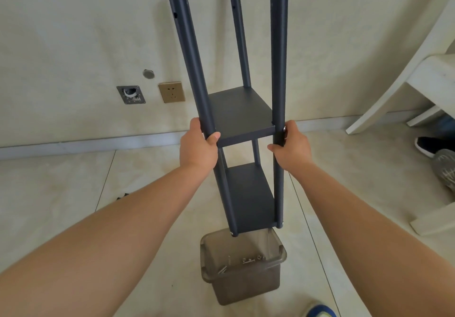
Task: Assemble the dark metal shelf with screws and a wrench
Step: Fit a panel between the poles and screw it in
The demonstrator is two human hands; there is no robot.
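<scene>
Shelf [242, 112] matte dark metal, round tube legs

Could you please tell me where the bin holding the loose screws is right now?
In the head view, the translucent bin sits on the floor at the bottom centre, between the person's forearms, directly below the shelf frame's lower end.

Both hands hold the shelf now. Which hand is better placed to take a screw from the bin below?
Probably the right hand. The screws lie toward the right side of the bin, more under that arm. The left hand grips the left post and could steady the shelf.
</scene>
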